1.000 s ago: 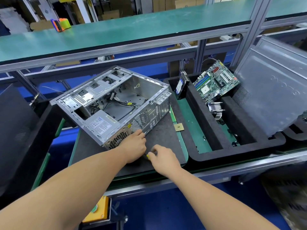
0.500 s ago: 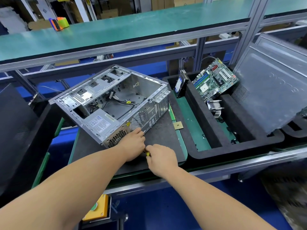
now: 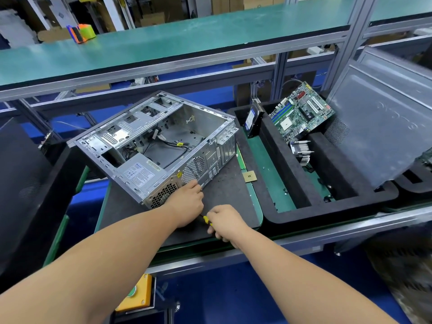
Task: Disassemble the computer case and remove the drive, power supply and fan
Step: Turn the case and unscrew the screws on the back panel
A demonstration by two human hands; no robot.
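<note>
Vs a second ago: right hand (image 3: 225, 222) has pulled back from the left hand (image 3: 187, 203), small gap between them now; the yellow-and-black screwdriver handle (image 3: 206, 220) shows more in that gap. Case hasn't shifted.

Right hand: fingers curled around the screwdriver handle, gripping it. The shaft runs away from that grip and disappears under the left hand, tip not visible. Left hand: rests against the rear panel of the computer case (image 3: 159, 146), fingers bent at the lower edge (can't tell whether it's pinching anything or just bracing).

Case sits just beyond the grip on the dark mat (image 3: 224, 197), lying on its side, open side up, side panel off. Power supply (image 3: 138, 173) is in the corner nearest the left hand, label up, vent grille facing the hands. Loose cables (image 3: 173, 146) inside. Rear fan grille (image 3: 194, 168) is just beyond the left fingers.
</note>
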